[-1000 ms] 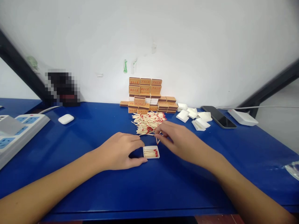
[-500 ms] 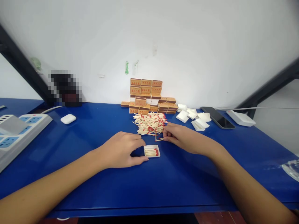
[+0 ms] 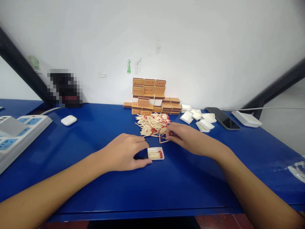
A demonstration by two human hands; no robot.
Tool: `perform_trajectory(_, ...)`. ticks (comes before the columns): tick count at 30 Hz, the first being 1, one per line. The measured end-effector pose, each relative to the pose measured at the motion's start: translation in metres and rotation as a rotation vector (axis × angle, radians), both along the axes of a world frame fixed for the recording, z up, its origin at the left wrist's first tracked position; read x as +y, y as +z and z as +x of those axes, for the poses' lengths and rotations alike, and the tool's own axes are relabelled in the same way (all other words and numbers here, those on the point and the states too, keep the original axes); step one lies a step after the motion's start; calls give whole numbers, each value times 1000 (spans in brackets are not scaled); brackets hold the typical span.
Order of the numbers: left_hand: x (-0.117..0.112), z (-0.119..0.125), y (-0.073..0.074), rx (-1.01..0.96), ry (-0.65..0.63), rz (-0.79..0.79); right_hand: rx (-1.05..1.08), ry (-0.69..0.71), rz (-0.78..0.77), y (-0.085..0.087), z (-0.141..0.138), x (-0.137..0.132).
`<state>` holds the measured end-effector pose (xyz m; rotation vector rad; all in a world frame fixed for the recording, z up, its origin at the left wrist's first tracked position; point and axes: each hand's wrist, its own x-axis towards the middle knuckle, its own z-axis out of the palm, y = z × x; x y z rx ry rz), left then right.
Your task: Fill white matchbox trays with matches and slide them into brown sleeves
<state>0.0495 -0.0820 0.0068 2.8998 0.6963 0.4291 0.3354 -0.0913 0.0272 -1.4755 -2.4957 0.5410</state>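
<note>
A small white matchbox tray (image 3: 150, 149) lies on the blue table, with several red-tipped matches (image 3: 155, 155) side by side in it. My left hand (image 3: 128, 152) holds the tray by its left end, thumb at the near corner and forefinger at the far one. Beyond the tray spreads a big loose heap of matches (image 3: 152, 124). My right hand (image 3: 182, 136) is at the heap's front right edge, thumb and forefinger pinched on a match (image 3: 163, 137). Beside those fingertips, a couple of stray matches lie on the table.
Orange matchboxes (image 3: 149, 90) are stacked against the wall behind the heap. To their right lie several white trays (image 3: 186, 117), a phone (image 3: 222, 119) and a white cabled box (image 3: 246, 119). On the left are a white earbud case (image 3: 69, 120) and a power strip (image 3: 35, 127).
My right thumb and forefinger have closed together on a match at the heap's edge. My left hand stays at the tray. The view has shifted slightly.
</note>
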Motion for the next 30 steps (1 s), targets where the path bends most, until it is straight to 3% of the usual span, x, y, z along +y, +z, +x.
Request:
perform_trajectory(10,0,-1,1,-2,5,2,-58,2,-125,3,-2,-4)
perform_trajectory(26,0,-1,-1,-1,-6,1,240,-62,71,20,-9,-11)
perform_trajectory(30,0,-1,-1,0,2,18,309,-10,2,23,-20,-24)
